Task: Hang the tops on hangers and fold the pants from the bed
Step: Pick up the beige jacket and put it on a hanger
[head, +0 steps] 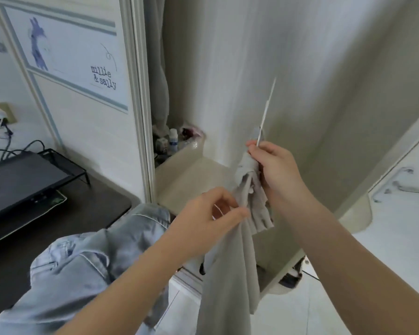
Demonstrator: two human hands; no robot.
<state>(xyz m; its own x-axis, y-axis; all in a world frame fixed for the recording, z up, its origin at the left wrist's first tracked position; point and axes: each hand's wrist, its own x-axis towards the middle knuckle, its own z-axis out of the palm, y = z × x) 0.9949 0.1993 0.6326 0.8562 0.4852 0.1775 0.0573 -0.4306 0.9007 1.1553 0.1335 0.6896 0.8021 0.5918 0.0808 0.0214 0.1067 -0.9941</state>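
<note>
Head view: the right hand (276, 170) curls round the thin white hanger (266, 110) and the bunched neck of the grey top (230, 274), wrist cocked and the hanger tip pointing up. The left hand (203, 218) pinches the cloth just below the hanger, forearm reaching in from lower left. Both hands are clamped on the top, close together, and its body hangs straight down beneath the hanger; best, I'd say, to spread the neck open and seat one shoulder before releasing.
</note>
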